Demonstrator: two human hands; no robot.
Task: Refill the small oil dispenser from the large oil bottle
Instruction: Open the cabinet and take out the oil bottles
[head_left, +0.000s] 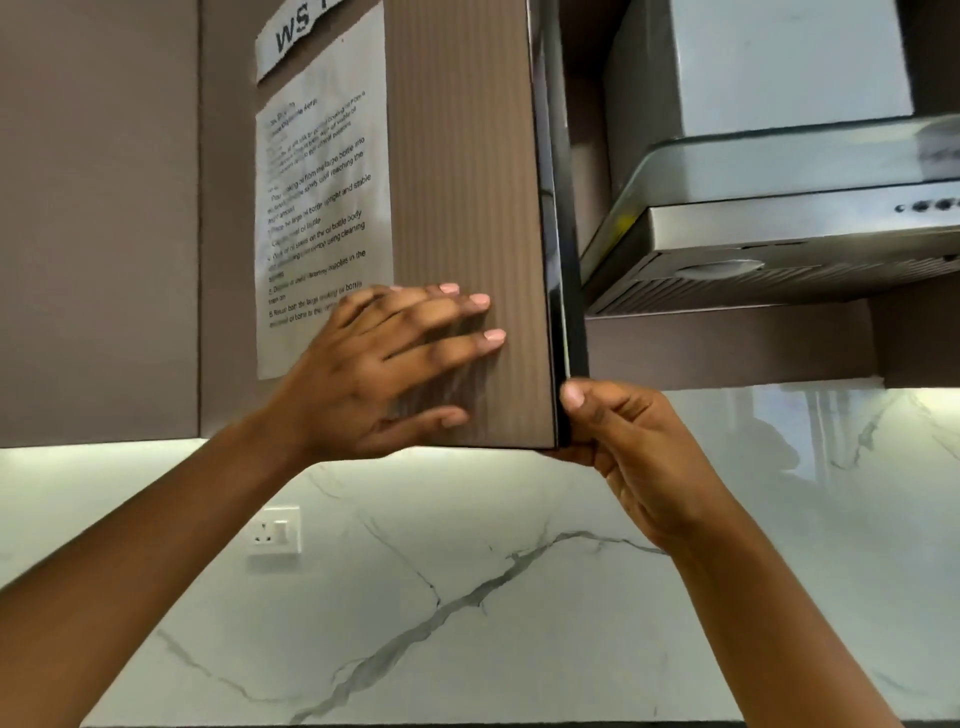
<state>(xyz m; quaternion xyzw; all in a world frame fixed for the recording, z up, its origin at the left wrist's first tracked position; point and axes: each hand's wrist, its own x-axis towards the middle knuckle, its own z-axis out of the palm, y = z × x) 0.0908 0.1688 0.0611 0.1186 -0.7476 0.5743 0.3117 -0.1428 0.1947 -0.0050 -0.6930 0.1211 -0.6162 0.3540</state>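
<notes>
— Fingers (470, 304) of the left hand (374, 374) lie spread flat on the ribbed brown face of a wall cabinet door (467, 156), low on the panel. Is that your reading?

— It is. They are straight and fanned apart, palm to the door, with the thumb near the bottom edge. The right hand (628, 447) pinches the door's lower right corner. Its thumb (574, 397) presses the dark glossy edge and its other fingers curl under the bottom.

— And the oil dispenser and the large oil bottle?

— Neither shows from this angle, so where they stand cannot be told.

— What surrounds the hands?

— A printed sheet (322, 208) of instructions is stuck up just left of the ribbed panel, and the back of the left hand covers its lower right corner. A torn paper strip (296, 36) lettered "WS" sits above it. A steel range hood (779, 218) hangs just right of the door. Below the cabinets runs a white, grey-veined marble backsplash (467, 597), lit along its top. A white wall socket (275, 530) is set into it between the two forearms, nearer the left one.
</notes>
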